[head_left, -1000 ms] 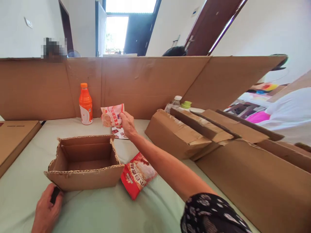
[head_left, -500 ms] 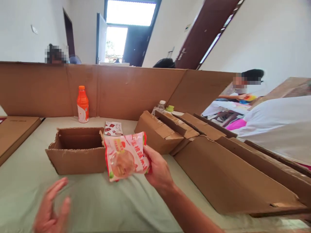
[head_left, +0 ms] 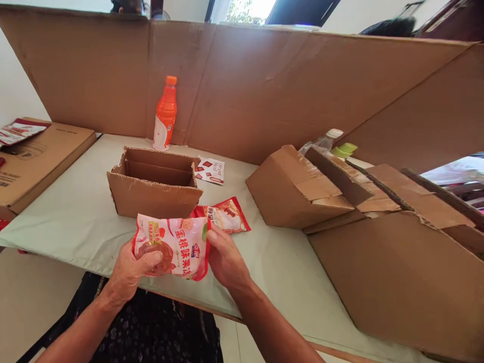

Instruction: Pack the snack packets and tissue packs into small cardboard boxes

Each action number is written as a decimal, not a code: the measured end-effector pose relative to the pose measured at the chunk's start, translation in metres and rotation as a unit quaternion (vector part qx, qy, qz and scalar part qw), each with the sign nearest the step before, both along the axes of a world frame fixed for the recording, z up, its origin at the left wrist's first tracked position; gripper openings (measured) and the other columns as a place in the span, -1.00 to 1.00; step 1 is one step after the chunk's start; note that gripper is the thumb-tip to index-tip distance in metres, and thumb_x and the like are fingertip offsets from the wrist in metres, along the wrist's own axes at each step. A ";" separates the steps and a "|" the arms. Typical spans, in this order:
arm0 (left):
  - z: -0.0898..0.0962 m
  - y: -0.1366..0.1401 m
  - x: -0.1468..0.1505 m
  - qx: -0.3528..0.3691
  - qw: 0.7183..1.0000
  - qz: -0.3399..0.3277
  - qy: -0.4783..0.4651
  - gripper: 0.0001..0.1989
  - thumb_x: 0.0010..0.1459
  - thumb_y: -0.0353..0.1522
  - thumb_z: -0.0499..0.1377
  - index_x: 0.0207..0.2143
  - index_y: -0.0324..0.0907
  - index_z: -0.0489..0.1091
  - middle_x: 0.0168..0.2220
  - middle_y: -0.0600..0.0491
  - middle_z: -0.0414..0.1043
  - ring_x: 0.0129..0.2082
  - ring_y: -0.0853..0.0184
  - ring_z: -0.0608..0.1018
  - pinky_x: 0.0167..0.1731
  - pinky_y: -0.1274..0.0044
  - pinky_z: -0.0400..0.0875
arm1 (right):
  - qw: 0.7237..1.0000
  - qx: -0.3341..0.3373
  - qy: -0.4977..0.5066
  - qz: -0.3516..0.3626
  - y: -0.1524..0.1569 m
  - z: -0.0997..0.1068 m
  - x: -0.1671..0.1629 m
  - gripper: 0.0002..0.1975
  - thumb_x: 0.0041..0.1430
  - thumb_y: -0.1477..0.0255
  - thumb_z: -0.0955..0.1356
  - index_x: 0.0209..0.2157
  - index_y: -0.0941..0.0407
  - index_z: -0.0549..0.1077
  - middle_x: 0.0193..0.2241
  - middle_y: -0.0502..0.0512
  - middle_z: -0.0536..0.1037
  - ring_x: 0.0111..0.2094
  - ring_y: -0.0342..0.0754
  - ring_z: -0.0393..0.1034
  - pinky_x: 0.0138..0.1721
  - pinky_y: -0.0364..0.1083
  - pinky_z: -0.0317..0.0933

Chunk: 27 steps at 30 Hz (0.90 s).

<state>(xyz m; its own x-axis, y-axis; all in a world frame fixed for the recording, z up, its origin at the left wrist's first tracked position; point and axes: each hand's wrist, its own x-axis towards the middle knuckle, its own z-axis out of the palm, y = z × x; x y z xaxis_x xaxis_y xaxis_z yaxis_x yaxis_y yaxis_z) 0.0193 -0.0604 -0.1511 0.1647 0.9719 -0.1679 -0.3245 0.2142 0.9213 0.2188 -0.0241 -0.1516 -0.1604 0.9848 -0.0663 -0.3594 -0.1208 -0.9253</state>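
A pink and red bag of peach jelly (head_left: 181,252) is held level between both hands, over the table's near edge. My left hand (head_left: 130,269) is closed on its left end, thumb across the front. My right hand (head_left: 229,257) grips its right edge. Just behind the bag stands an open, narrow cardboard box (head_left: 157,196); I see no contents in the part of its inside that shows. A second red and white snack packet (head_left: 229,216) lies on the table to the box's right, partly hidden by the jelly bag.
An orange bottle (head_left: 165,113) stands behind the box, before a cardboard screen (head_left: 264,85). A printed card (head_left: 212,170) lies beside the box. Large cardboard bins (head_left: 378,267) fill the right side. On the left, a flat carton (head_left: 56,151) carries a packet (head_left: 20,132).
The jelly bag has come nearer and lower. My left hand, empty and apart before, now grips its left end. The view has tilted down, and the second packet has come into sight.
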 end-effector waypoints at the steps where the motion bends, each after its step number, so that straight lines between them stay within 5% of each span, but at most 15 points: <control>1: -0.001 0.000 -0.002 -0.001 1.000 -0.004 0.004 -0.38 -0.06 -0.11 0.43 0.00 -0.26 0.48 -0.16 -0.10 0.64 -0.24 0.14 0.67 -0.21 0.36 0.61 | 1.000 0.014 -0.017 -0.002 0.001 0.002 0.006 -0.59 0.01 0.01 0.47 -0.24 0.02 0.56 -0.29 0.10 0.66 -0.20 0.13 0.56 -0.16 0.06 0.44; 6: -0.001 0.001 -0.008 -0.016 0.998 -0.042 0.042 -0.51 -0.08 -0.20 0.42 -0.11 -0.25 0.52 -0.24 -0.03 0.64 -0.30 0.22 0.62 -0.28 0.44 0.57 | 0.984 0.090 -0.140 0.062 0.009 0.019 0.030 -0.56 0.06 0.01 0.47 -0.15 0.02 0.61 -0.16 0.12 0.66 -0.13 0.10 0.53 -0.09 0.03 0.39; 9: 0.003 0.002 -0.011 -0.029 0.995 -0.070 0.064 -0.64 -0.09 -0.29 0.42 -0.21 -0.23 0.54 -0.34 0.07 0.60 -0.40 0.32 0.56 -0.33 0.51 0.51 | 0.931 0.130 -0.285 0.188 0.012 0.027 0.031 -0.60 0.07 0.11 0.50 -0.11 0.04 0.61 -0.29 0.05 0.63 -0.33 -0.04 0.44 -0.33 -0.10 0.30; 12: 0.002 0.003 -0.015 -0.044 0.992 -0.093 0.071 -0.72 -0.11 -0.33 0.43 -0.31 -0.25 0.54 -0.43 0.10 0.56 -0.46 0.38 0.50 -0.41 0.58 0.43 | 0.882 0.140 -0.343 0.291 0.013 0.023 0.023 -0.69 0.17 0.13 0.44 -0.33 0.11 0.55 -0.54 -0.06 0.43 -0.53 -0.19 0.17 -0.54 -0.18 0.03; 15: -0.004 0.004 -0.022 -0.055 0.994 -0.085 0.049 -0.64 -0.07 -0.21 0.44 -0.28 -0.26 0.55 -0.41 0.05 0.57 -0.45 0.34 0.52 -0.40 0.55 0.43 | 0.899 0.107 -0.287 0.313 0.014 0.011 0.014 -0.58 0.26 0.08 0.35 -0.50 0.11 0.36 -0.61 -0.11 0.25 -0.57 -0.22 0.04 -0.58 -0.19 -0.08; 20: -0.011 0.005 -0.032 -0.053 0.998 -0.010 -0.015 -0.34 -0.05 0.09 0.35 -0.08 -0.23 0.54 -0.17 -0.10 0.62 -0.22 0.15 0.61 -0.24 0.44 0.51 | 0.945 0.062 -0.217 0.236 0.015 -0.001 0.006 -0.53 0.22 0.00 0.36 -0.51 0.09 0.34 -0.60 -0.11 0.21 -0.59 -0.22 0.00 -0.60 -0.19 -0.10; 27: -0.013 0.009 -0.027 -0.054 0.997 0.043 -0.041 -0.59 -0.14 -0.26 0.51 -0.24 -0.23 0.57 -0.38 0.06 0.58 -0.34 0.30 0.55 -0.20 0.49 0.46 | 0.963 0.016 -0.162 0.215 0.014 0.000 0.001 -0.56 0.15 0.00 0.44 -0.38 0.13 0.53 -0.53 -0.02 0.45 -0.53 -0.18 0.25 -0.52 -0.18 0.12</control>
<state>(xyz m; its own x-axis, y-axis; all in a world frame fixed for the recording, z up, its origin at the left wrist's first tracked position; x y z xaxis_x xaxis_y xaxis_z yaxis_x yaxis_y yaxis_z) -0.0081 -0.0514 -0.1637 0.0986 0.9599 -0.2624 -0.4199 0.2792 0.8636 0.2203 -0.0102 -0.1519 -0.5296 0.8345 -0.1521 0.0257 -0.1635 -0.9862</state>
